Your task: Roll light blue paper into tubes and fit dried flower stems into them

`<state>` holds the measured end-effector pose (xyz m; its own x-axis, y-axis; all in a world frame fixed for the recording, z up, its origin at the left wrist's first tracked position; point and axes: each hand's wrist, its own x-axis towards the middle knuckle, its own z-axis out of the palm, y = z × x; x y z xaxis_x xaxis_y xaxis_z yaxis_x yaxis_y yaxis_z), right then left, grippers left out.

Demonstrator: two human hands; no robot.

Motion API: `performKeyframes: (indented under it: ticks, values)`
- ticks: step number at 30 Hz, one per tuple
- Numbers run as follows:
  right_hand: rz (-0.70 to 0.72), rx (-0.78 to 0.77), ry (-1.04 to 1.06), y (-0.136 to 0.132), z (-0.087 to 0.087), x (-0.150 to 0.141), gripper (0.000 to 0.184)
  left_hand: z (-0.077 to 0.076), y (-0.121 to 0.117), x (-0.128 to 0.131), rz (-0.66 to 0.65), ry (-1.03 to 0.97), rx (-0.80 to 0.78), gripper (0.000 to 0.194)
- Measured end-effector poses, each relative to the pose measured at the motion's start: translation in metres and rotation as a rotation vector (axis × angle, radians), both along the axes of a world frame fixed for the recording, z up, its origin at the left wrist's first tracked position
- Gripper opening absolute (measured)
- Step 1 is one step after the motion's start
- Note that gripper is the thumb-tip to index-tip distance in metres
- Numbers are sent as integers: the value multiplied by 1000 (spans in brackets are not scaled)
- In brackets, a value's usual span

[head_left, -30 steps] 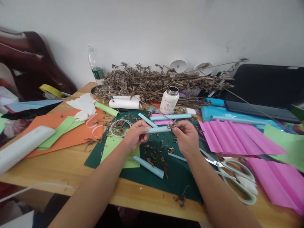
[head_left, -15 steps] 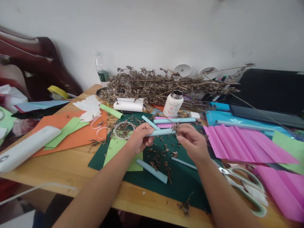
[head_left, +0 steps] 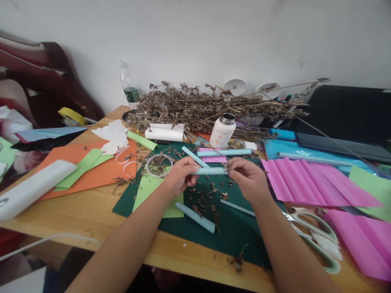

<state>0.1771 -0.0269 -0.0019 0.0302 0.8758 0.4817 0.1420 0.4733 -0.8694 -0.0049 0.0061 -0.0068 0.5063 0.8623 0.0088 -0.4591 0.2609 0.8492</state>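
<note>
My left hand (head_left: pixel 183 176) is closed around one end of a light blue paper tube (head_left: pixel 210 171), held level above the dark green mat (head_left: pixel 232 228). At the tube's other end my right hand (head_left: pixel 249 177) pinches a bit of dried leaves (head_left: pixel 227 166) against the opening. More blue paper tubes (head_left: pixel 195 217) lie on the mat, among scattered leaf crumbs (head_left: pixel 201 203). A clear tape roll (head_left: pixel 159 165) with leaf bits inside its ring rests beside my left hand, partly over a light green sheet (head_left: pixel 149 191).
Behind the mat stands an open white bottle (head_left: pixel 222 132), with a heap of dried plant stalks (head_left: pixel 195 103) along the wall. Scissors (head_left: pixel 317 232) and pink crepe paper (head_left: pixel 314 181) lie to the right. Orange paper (head_left: pixel 76 175) and a long white object (head_left: pixel 36 189) are at the left.
My right hand's fingers have closed in on the tube's open end with the dried leaves. The tube has shifted slightly right in my left hand. The view has tilted a little.
</note>
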Motion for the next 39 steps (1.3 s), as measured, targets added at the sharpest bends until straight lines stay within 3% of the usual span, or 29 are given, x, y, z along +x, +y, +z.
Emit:
performKeyframes:
  ticks: [7,10,13,19,21,24,29,33,39]
  values:
    - [-1,99,-370,-4,7,5,22,3,2,-3,66,-23,-14,16]
    - [45,62,-418,-3,6,5,26,3,5,-6,66,4,30,15]
    - [53,23,-306,-1,0,2,22,2,7,-6,61,17,45,15]
    - [87,14,235,-1,-3,-5,15,2,8,-6,98,18,77,13]
    - [75,41,171,-3,1,-4,18,2,7,-7,99,17,73,13]
    - [-31,134,-114,-5,8,-3,26,1,6,-6,73,40,62,14]
    - [-116,306,-453,-4,11,-4,12,-4,4,1,66,67,45,13]
    - [-178,255,-396,-3,7,-5,10,-6,2,4,74,59,14,11]
    - [-153,260,-285,-3,6,-6,10,-6,2,3,78,-1,-10,13]
